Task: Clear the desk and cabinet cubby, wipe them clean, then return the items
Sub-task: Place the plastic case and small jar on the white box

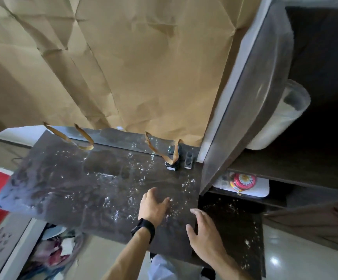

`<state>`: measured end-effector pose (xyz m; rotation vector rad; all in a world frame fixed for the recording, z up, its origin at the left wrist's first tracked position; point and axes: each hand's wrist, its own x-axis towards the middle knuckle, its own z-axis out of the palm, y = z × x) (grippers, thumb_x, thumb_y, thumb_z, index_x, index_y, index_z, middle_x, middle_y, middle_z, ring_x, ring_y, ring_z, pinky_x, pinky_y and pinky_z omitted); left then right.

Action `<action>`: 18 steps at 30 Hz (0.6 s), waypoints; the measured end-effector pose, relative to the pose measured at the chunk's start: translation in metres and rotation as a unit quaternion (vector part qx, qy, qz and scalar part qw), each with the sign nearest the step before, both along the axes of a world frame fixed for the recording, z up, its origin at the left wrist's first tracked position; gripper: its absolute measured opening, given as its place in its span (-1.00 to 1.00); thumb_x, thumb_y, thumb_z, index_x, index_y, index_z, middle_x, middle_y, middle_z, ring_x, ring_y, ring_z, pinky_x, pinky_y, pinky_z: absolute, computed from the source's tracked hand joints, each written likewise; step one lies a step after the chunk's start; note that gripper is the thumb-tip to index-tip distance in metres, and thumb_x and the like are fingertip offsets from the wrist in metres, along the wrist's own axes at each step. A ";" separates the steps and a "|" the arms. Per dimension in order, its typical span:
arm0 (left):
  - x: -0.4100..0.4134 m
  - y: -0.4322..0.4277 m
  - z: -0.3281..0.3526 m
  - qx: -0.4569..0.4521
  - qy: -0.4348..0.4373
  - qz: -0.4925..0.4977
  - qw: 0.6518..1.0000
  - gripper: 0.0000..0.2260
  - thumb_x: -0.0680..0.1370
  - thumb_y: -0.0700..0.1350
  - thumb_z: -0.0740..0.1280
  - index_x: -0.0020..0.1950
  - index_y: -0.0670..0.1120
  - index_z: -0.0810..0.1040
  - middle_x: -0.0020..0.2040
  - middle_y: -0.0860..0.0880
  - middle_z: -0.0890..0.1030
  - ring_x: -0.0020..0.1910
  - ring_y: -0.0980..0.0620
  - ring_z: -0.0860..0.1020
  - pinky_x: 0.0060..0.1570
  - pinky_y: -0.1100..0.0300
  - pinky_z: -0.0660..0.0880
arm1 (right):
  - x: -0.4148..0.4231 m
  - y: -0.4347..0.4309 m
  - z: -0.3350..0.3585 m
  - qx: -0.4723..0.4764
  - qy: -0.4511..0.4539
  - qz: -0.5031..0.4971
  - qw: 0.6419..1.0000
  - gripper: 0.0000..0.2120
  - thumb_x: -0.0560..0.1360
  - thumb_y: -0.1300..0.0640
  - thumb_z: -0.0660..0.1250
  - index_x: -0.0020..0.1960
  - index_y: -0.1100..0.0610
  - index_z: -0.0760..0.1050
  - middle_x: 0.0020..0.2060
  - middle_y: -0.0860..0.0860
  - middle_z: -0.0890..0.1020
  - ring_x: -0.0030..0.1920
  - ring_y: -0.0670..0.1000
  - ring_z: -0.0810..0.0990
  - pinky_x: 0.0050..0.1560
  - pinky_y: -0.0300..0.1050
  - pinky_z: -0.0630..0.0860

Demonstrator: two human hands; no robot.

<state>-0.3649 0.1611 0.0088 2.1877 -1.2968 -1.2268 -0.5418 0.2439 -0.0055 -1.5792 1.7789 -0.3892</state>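
A dark marbled desk top (67, 184) fills the middle of the head view, speckled with white crumbs or droplets. My left hand (154, 205), with a black watch on the wrist, hovers flat over its near right part, fingers apart and holding nothing. My right hand (201, 231) is spread open at the desk's right front corner, also with nothing in it. To the right the cabinet cubby (243, 190) holds a white tray with a red round tin (243, 181). A small black device (173, 158) and a grey adapter (188, 160) sit at the desk's back right.
Crumpled brown paper (123, 67) hangs over the wall behind the desk, with torn tape strips (83, 138) curling onto it. A grey cabinet side panel (251, 98) rises on the right, a translucent container (281, 118) behind it. Bags and clutter (51, 251) lie on the floor below left.
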 end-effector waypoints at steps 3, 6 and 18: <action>0.010 -0.031 -0.010 -0.019 -0.045 -0.063 0.997 -0.40 0.48 0.12 0.41 0.46 0.00 0.33 0.39 -0.07 0.43 0.38 -0.08 0.38 0.35 0.02 0.37 | 0.028 -0.036 -0.012 -0.016 0.048 -0.007 0.999 -0.52 0.61 0.05 0.25 0.50 0.11 0.31 0.48 -0.03 0.31 0.50 0.01 0.27 0.48 -0.25 0.09; 0.009 -0.066 -0.021 -0.032 -0.115 -0.130 0.984 -0.31 0.48 0.21 0.37 0.52 0.00 0.23 0.47 -0.05 0.36 0.45 -0.08 0.30 0.39 -0.01 0.31 | 0.046 -0.077 -0.023 -0.043 0.104 -0.027 0.993 -0.51 0.59 0.12 0.28 0.48 0.18 0.34 0.48 0.10 0.34 0.49 0.11 0.30 0.50 -0.08 0.19; -0.005 -0.151 -0.051 -0.047 -0.158 -0.203 0.965 -0.38 0.35 0.47 0.21 0.11 0.01 0.55 0.08 0.00 0.58 0.15 -0.09 0.51 0.13 0.00 0.42 | 0.055 -0.189 -0.047 0.016 0.073 -0.256 0.964 -0.47 0.54 0.03 0.40 0.42 0.21 0.35 0.33 0.20 0.44 0.35 0.20 0.42 0.32 0.05 0.35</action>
